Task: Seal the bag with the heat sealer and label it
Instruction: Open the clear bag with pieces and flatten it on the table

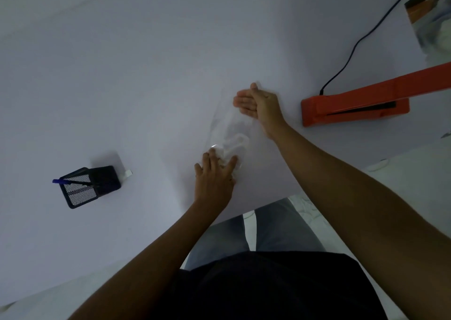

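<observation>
A clear plastic bag (pixel 228 129) lies flat on the white table (pixel 122 88) in front of me, with a pale, see-through item inside its near half. My left hand (pixel 214 175) rests with spread fingers on the bag's near end, pressing it down. My right hand (pixel 256 102) lies edge-on with straight fingers across the bag's far end, near its opening. The orange heat sealer (pixel 353 105) stands to the right of the bag, its lever arm raised toward the right edge of the view.
A black cable (pixel 351 56) runs from the sealer's back toward the far right. A black mesh pen holder (pixel 90 188) with a blue pen (pixel 61 181) stands at the left, with a small white object behind it. My legs are below the table's near edge.
</observation>
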Demonstrator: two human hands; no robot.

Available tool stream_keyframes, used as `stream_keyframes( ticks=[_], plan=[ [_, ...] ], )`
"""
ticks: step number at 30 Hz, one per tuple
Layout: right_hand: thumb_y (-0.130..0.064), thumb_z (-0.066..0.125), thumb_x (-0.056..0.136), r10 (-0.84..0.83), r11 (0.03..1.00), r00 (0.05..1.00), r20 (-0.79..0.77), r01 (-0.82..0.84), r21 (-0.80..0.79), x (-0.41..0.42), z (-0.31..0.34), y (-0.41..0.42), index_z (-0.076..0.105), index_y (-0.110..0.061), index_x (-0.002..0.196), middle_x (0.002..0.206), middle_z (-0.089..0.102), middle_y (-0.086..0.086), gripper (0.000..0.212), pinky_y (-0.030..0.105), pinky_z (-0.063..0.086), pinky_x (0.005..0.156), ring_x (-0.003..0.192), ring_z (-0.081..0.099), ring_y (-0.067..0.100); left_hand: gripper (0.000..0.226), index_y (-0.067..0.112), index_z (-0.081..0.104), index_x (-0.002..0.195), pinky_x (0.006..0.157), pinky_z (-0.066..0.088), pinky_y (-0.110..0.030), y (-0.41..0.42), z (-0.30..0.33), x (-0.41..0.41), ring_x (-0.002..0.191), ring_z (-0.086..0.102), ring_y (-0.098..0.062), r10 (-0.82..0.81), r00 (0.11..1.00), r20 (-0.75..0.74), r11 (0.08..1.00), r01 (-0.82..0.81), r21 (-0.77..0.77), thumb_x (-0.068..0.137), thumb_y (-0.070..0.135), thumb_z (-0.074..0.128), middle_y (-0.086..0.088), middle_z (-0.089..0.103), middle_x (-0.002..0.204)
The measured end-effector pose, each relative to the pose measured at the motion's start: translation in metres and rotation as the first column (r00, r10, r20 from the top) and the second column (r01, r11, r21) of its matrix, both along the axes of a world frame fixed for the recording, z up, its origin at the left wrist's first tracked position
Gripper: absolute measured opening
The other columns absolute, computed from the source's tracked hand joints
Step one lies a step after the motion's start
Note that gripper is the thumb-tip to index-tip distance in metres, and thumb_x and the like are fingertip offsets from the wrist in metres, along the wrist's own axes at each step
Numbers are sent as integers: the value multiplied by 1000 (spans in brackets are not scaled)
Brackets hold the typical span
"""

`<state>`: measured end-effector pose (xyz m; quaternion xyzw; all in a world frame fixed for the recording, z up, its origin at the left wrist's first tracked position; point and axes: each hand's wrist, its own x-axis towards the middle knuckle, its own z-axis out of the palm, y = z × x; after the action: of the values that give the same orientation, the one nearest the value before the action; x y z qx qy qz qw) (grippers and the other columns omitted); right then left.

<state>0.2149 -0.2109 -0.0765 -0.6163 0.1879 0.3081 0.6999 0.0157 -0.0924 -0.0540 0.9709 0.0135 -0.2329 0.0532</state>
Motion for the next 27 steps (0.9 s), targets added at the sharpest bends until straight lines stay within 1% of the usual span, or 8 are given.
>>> stream_keyframes(
  ticks=[4,7,10,13,18,21,23,27],
  plan=[
    [-39,45,103,100,994,995,-23,-99,39,-39,14,9,70,5,107,99,75,21,50,42,57,85,94,74,34,63,32,27,147,107,36,-58,-1,-3,-2,136,28,-50,-15,1000,4,1000,15,-2,93,46,56,-31,27,152],
    [-36,41,105,241,969,968,-74,-236,76,-68,16,17,68,7,111,103,74,23,51,44,57,92,96,73,34,66,31,24,151,113,29,-59,-1,-5,-2,140,24,-53,-17,1000,-6,1000,17,9,94,49,53,-32,23,154],
    [-38,42,105,337,941,937,-97,-331,69,-75,8,22,69,4,111,103,75,20,51,45,55,96,97,73,30,70,29,23,151,112,29,-58,-1,-5,-1,139,26,-53,-14,1000,-17,1000,14,14,93,50,56,-33,26,153],
    [-42,46,102,373,928,917,-142,-371,46,-55,1,26,70,0,111,103,76,15,49,46,56,95,95,74,28,66,29,27,148,109,34,-58,0,-4,0,136,29,-54,-38,999,-11,999,38,5,92,46,58,-34,29,150],
    [-43,43,103,213,977,965,-150,-210,38,5,-4,27,68,-3,112,111,74,16,48,38,57,91,97,74,27,59,31,29,145,106,36,-60,3,-3,3,135,30,-54,-43,999,-8,999,43,-4,94,48,52,-32,28,150],
    [-43,40,104,182,983,975,-130,-180,26,31,-2,28,65,0,116,111,73,18,51,36,58,90,97,74,27,58,31,28,146,105,36,-61,3,-2,3,136,29,-54,-54,999,-5,999,54,3,95,48,49,-33,27,151],
    [-42,40,104,164,986,981,-106,-164,5,42,-2,32,64,1,117,110,73,18,51,36,57,89,96,74,26,58,31,29,146,105,37,-61,3,-3,4,136,29,-54,-53,999,-2,999,53,2,95,48,49,-33,26,151],
    [-40,41,104,32,999,999,-31,-32,-27,50,1,35,64,1,118,114,72,18,49,39,54,94,99,73,27,60,32,28,147,105,36,-62,3,-2,2,136,29,-54,-64,998,-13,998,64,12,95,49,49,-33,27,151]
  ],
)
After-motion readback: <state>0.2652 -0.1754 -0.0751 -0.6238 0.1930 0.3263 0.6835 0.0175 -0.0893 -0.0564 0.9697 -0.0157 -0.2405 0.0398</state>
